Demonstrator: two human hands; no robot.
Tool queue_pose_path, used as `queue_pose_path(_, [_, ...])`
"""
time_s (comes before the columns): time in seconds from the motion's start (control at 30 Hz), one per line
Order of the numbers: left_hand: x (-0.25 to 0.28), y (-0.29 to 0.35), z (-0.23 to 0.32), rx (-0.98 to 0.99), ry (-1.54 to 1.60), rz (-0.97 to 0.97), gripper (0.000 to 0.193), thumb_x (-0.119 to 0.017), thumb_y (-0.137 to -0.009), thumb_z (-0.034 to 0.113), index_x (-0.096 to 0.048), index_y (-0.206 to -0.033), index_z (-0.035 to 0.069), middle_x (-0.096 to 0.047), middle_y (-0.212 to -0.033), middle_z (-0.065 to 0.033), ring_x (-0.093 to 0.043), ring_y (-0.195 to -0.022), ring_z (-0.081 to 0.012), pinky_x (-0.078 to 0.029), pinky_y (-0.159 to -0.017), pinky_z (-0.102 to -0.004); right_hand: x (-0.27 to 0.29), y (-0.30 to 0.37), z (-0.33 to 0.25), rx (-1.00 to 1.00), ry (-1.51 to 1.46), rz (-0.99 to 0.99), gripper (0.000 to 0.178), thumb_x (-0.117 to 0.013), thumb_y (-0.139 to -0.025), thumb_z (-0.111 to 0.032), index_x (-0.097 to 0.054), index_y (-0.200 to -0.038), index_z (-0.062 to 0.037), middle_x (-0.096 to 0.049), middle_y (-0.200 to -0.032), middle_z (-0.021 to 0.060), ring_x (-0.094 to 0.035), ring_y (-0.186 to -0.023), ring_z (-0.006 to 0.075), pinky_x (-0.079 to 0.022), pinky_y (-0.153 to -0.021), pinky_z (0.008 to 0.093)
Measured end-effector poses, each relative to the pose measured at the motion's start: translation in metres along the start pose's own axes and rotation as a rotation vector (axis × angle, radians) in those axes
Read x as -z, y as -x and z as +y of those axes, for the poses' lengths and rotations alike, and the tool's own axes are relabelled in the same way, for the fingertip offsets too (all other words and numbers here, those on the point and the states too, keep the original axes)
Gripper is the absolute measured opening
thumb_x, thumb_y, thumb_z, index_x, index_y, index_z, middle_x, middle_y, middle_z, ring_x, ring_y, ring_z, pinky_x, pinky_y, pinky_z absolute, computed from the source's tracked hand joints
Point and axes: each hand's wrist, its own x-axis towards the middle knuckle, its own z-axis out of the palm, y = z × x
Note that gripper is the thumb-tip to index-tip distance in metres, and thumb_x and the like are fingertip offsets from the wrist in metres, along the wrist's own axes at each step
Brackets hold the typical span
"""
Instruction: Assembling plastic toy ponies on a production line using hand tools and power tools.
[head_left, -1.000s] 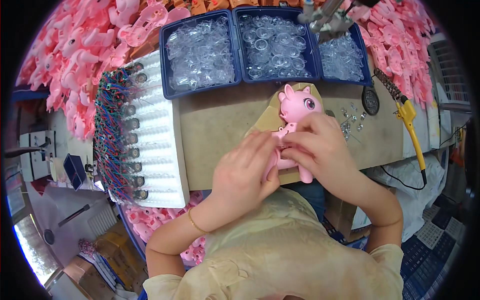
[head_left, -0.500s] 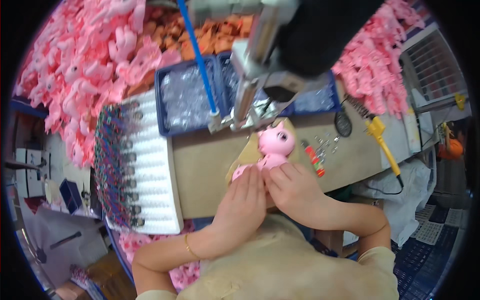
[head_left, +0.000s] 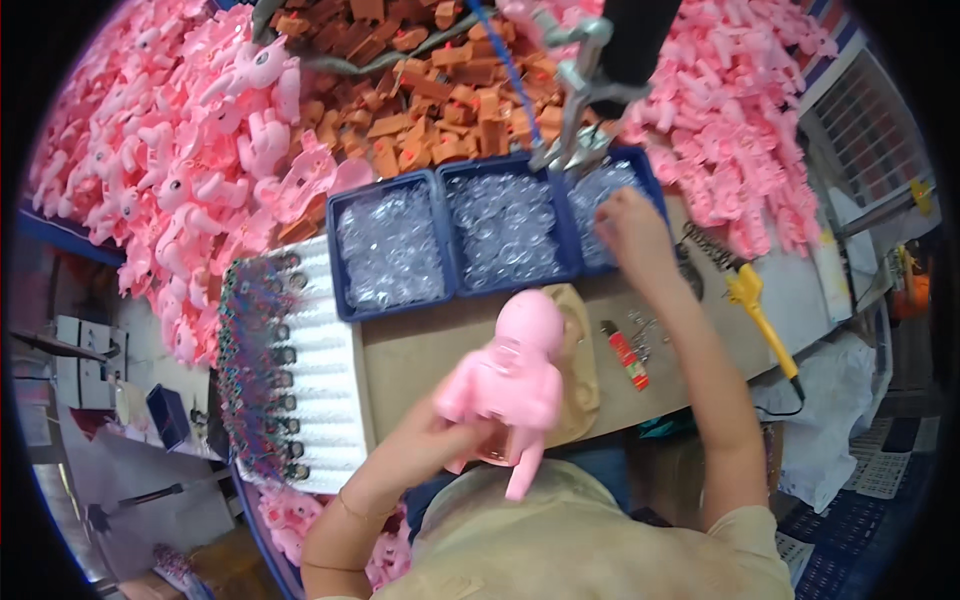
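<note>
Left hand: the left hand (head_left: 420,445) grips a pink toy figure (head_left: 510,375) from below, fingers closed round its body, lifting it above the near edge of the brown worktop (head_left: 440,350).
Right hand: the right hand (head_left: 628,225) reaches far across to the rightmost blue tray (head_left: 612,195) of clear plastic parts; the fingers curl into the tray, and I cannot tell whether they pinch a piece.
Trays: three blue trays sit side by side along the worktop's far edge, touching each other.
Left edge: a white rack (head_left: 300,370) of small dark parts runs along the worktop's left side.
Right side: a red lighter (head_left: 627,355) lies near the toy; a yellow-handled tool (head_left: 758,320) lies further right.
Far room: heaps of pink toys (head_left: 180,170) and orange-brown pieces (head_left: 400,80) crowd behind the trays.
Open room: bare worktop lies between the trays and the toy.
</note>
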Motion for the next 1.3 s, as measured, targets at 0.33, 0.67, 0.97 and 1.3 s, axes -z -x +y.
queue_pose_path(0.33, [-0.028,0.012,-0.059,0.125,1.202,-0.233,0.059,-0.060,-0.086,0.029,-0.034,-0.131,0.002,-0.050,-0.121,-0.0113,-0.056,-0.104,-0.0191,-0.051,-0.085,-0.0290,0.064,0.065,-0.029,-0.654,-1.753,0.153,0.031,-0.052,-0.086,-0.006,-0.053,-0.112,0.0102,-0.056,-0.114,0.0123,-0.053,-0.100,0.0136,-0.040,-0.091,0.0277])
queue_pose_path(0.67, [-0.022,0.033,-0.066,0.186,1.074,-0.110,0.073,-0.070,-0.077,0.020,-0.028,-0.134,0.002,-0.044,-0.127,-0.0120,-0.050,-0.114,-0.0230,-0.045,-0.095,-0.0360,0.063,0.110,-0.159,0.078,-0.991,-0.321,0.016,-0.070,-0.071,0.001,-0.065,-0.086,-0.0025,-0.053,-0.096,0.0113,-0.053,-0.084,0.0211,-0.043,-0.074,0.0277])
queue_pose_path(0.97, [-0.028,0.052,-0.069,0.063,0.719,0.193,0.058,-0.068,-0.075,0.008,-0.041,-0.127,0.002,-0.050,-0.121,-0.0107,-0.051,-0.113,-0.0205,-0.043,-0.096,-0.0328,0.050,0.126,-0.182,0.055,-0.805,-0.160,0.026,-0.074,-0.068,-0.002,-0.061,-0.090,-0.0009,-0.054,-0.087,0.0084,-0.053,-0.073,0.0184,-0.044,-0.067,0.0259])
queue_pose_path(1.3, [-0.023,0.044,-0.083,-0.149,0.419,0.019,0.112,-0.083,-0.054,0.050,-0.023,-0.139,0.009,-0.032,-0.137,-0.0071,-0.031,-0.128,-0.0231,-0.028,-0.107,-0.0387,0.048,0.123,-0.187,-0.603,-1.641,-0.613,0.068,-0.072,-0.076,-0.015,-0.034,-0.130,0.0019,-0.041,-0.129,0.0128,-0.045,-0.117,0.0214,-0.038,-0.097,0.0349])
